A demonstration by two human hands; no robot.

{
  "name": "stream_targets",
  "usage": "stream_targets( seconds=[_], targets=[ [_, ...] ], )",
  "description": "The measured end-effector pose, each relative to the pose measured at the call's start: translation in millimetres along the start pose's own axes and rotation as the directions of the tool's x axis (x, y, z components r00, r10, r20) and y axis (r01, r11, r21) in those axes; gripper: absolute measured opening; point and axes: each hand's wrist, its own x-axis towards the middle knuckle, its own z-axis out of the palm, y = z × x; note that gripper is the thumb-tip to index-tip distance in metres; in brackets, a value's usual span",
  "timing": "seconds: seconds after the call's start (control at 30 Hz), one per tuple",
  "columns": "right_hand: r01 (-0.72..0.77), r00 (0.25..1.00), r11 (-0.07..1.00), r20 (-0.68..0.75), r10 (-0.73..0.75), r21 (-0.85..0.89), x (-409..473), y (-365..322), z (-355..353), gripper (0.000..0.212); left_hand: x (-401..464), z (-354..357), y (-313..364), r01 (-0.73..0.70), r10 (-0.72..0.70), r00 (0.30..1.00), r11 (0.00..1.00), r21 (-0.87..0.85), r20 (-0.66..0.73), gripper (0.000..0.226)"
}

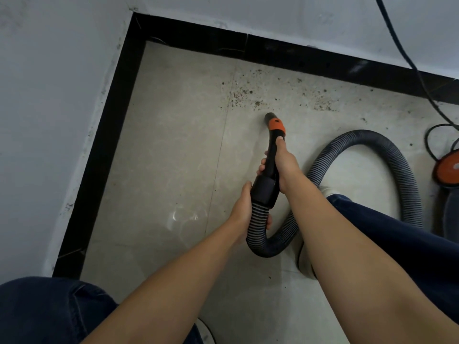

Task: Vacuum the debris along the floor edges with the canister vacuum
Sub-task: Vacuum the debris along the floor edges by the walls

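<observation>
Near the middle of the floor (pixel 173 157), just short of the far baseboard (pixel 310 58), your vacuum's black nozzle (pixel 269 117) points at the tile, with its orange collar (pixel 277 125) right behind the tip. A scatter of dark debris (pixel 273 95) lies just beyond the nozzle, spread along the floor edge below the black baseboard and trailing off to the right.

Your right hand (pixel 283 165) grips the black handle tube (pixel 272 155) from the right side: the fingers wrap under and around it so their tips show on the left, and the thumb lies stretched along the top toward the orange collar. The right forearm runs straight out from the lower right corner.

Your left hand (pixel 244 209) has its grip on the ribbed hose (pixel 258 219) just behind the black cuff (pixel 264 192), with the thumb up against the cuff and the fingers curled under the ribs. The left forearm comes in from bottom centre, angled up to the right.

From your left hand the hose bends down in a tight U, passes behind your right arm, and rises in a wide loop on the right. At the right edge sits part of the canister (pixel 447 167), with an orange face. A black power cable (pixel 407 53) runs down the white wall (pixel 49 95) and across the floor toward it. Your knees in dark jeans show at bottom left and at the right, with a light shoe (pixel 306 261) under your right arm.
</observation>
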Motion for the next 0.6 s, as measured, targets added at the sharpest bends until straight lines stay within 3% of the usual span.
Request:
stream_targets(
  seconds=[0.37, 0.6],
  targets=[
    [0.075, 0.982, 0.974, 0.185, -0.035, -0.214, -3, 18, 68, 0.043, -4, -37, 0, -0.159, 0.135, 0.981, 0.972, -0.176, -0.138, 0.067],
    [0.079, 0.981, 0.976, 0.189, -0.040, -0.205, 1, 18, 88, 0.043, 1, -54, 12, -0.191, 0.160, 0.971, 0.966, -0.173, -0.178, 0.066]
  ],
)
